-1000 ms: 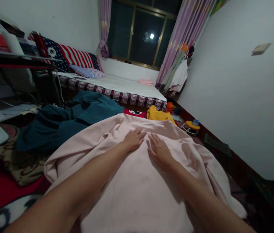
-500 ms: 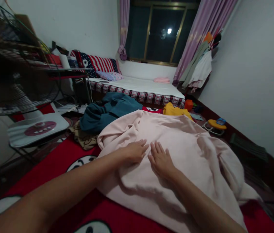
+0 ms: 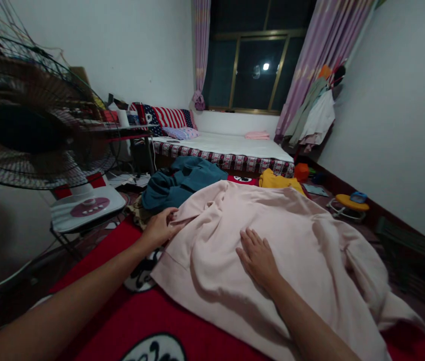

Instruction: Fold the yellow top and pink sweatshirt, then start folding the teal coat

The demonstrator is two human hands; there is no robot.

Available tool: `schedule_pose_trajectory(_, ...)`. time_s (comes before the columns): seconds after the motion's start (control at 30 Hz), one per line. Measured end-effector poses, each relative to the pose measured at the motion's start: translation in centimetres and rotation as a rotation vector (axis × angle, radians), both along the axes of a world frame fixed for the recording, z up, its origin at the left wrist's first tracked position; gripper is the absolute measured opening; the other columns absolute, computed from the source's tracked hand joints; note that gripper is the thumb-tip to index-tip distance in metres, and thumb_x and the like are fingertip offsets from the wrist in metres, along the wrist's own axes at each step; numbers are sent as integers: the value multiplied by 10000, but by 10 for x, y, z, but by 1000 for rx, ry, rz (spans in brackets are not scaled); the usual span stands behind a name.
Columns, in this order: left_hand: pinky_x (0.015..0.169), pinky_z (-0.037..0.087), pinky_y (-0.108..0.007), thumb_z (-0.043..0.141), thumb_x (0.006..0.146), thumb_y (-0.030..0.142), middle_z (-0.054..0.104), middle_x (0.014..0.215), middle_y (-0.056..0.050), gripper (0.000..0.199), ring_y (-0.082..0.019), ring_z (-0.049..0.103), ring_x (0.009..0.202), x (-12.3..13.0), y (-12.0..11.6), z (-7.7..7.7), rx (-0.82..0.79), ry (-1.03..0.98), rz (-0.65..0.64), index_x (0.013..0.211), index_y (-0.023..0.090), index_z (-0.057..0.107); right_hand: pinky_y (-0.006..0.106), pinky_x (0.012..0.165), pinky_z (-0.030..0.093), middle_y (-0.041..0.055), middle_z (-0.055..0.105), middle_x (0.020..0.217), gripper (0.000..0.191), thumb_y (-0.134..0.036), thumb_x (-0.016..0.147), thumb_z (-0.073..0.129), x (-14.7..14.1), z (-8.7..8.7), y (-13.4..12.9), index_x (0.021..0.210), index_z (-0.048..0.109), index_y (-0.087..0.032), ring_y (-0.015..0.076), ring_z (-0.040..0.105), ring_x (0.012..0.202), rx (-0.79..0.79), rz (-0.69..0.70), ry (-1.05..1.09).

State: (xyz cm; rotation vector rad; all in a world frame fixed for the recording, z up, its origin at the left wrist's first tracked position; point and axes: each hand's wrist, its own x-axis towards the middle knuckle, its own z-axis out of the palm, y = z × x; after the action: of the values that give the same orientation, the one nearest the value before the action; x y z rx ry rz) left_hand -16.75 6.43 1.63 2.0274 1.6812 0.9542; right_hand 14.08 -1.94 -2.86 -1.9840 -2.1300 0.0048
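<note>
A pale pink long-sleeved top (image 3: 220, 265) lies spread out in front of me, with soft folds down its middle. My left hand (image 3: 161, 226) is at the top's left edge by the sleeve, thumb and fingers apart and touching the cloth; no firm hold on it shows. My right hand (image 3: 258, 258) rests palm down on the middle of the top, fingers stretched out. Under the top is a red blanket (image 3: 99, 281) with round white face patterns.
Beyond the top lie a teal garment (image 3: 185, 180) and a yellow garment (image 3: 278, 179). A spinning fan (image 3: 27, 125) stands close on the left. Farther off are a bed (image 3: 227, 145) under the window and a yellow-seated stool (image 3: 351, 202) at the right.
My left hand has moved left from the middle of the top to its left sleeve edge. My right hand stays flat on the cloth. The view has shifted slightly left and up.
</note>
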Motion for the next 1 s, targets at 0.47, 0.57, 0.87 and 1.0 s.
schedule_pose_trajectory(0.47, 729, 459, -279, 590, 774, 434, 571, 1055, -66, 430, -221, 600, 931, 15, -11, -6, 109, 374, 44, 1156, 236, 597, 470, 1134, 170, 84, 306, 1532, 562, -392, 929, 364, 5, -1, 1, 1446, 366, -171, 245, 239, 1418, -7, 7, 49)
schedule_pose_trajectory(0.57, 701, 443, -272, 543, 790, 354, 597, 993, -58, 218, -205, 608, 863, 17, -11, -6, 100, 421, 4, 923, 208, 636, 466, 1137, 161, 88, 299, 1535, 559, -394, 932, 355, 5, -1, 1, 1445, 370, -171, 244, 233, 1420, -19, 7, 55)
schedule_pose_trajectory(0.87, 691, 440, -238, 535, 748, 283, 652, 802, 2, 172, -168, 600, 751, -15, 36, 104, 382, 280, 92, 862, 189, 624, 447, 1144, 158, 84, 311, 1530, 548, -375, 929, 367, 7, 0, -1, 1438, 385, -171, 228, 230, 1423, -15, 20, 79)
schedule_pose_trajectory(1.0, 869, 452, -332, 522, 780, 216, 629, 1008, -56, 258, -230, 581, 954, -38, 71, 135, 428, 413, 282, 1000, 155, 642, 454, 1146, 153, 87, 307, 1530, 552, -369, 929, 368, 6, 1, -1, 1441, 382, -166, 233, 229, 1424, -24, 14, 89)
